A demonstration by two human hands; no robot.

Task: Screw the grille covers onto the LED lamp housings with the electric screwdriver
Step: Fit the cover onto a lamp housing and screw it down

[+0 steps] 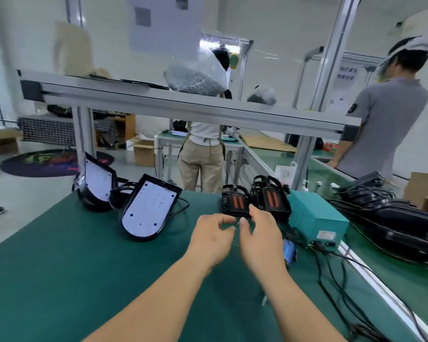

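Observation:
Two black grille covers with orange strips, one [234, 202] beside the other [269, 199], stand at the far edge of the green mat [72, 267]. My left hand [211, 239] and my right hand [258, 236] hover side by side just in front of them, fingers loosely curled and holding nothing. Two lamp housings with white faces lean at the left, one [147, 211] nearer and another [97, 183] behind. A blue-handled electric screwdriver [289, 251] lies on the mat to the right of my right hand, partly hidden by it.
A teal power box [315, 217] sits right of the covers, with black cables [331, 280] trailing over the mat. More black lamp parts [400, 218] are piled on the conveyor at the right. An aluminium shelf rail [183, 104] crosses overhead. Two people stand beyond the bench.

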